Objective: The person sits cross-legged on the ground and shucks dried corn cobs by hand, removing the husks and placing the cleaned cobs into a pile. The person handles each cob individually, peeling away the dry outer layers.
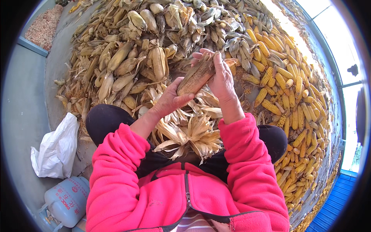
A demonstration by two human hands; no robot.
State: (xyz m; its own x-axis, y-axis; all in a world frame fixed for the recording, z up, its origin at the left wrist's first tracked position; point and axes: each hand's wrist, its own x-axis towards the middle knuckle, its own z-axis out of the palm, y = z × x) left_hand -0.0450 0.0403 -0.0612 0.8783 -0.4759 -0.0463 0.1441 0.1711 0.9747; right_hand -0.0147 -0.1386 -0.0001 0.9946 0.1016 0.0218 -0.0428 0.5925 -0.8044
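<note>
A brown-speckled ear of corn in its husk (197, 76) is held up between both hands, slanting from lower left to upper right. My left hand (173, 97) grips the rounded lower end, its thumb lying across the front. Around the upper end is my right hand (222, 77), with the thumb raised along the husk and fingertips showing behind it. Below the hands, loose dry husks (192, 130) are heaped between my knees. Unhusked ears (121, 58) lie piled in front and to the left. Bare yellow corn cobs (285, 76) spread along the right.
A white woven sack (58, 146) and a grey gas cylinder (68, 200) with red writing stand at my left, near a grey wall panel (24, 92). A bin of pale pinkish material (45, 26) is at far left. Blue corrugated sheeting (333, 200) lies at lower right.
</note>
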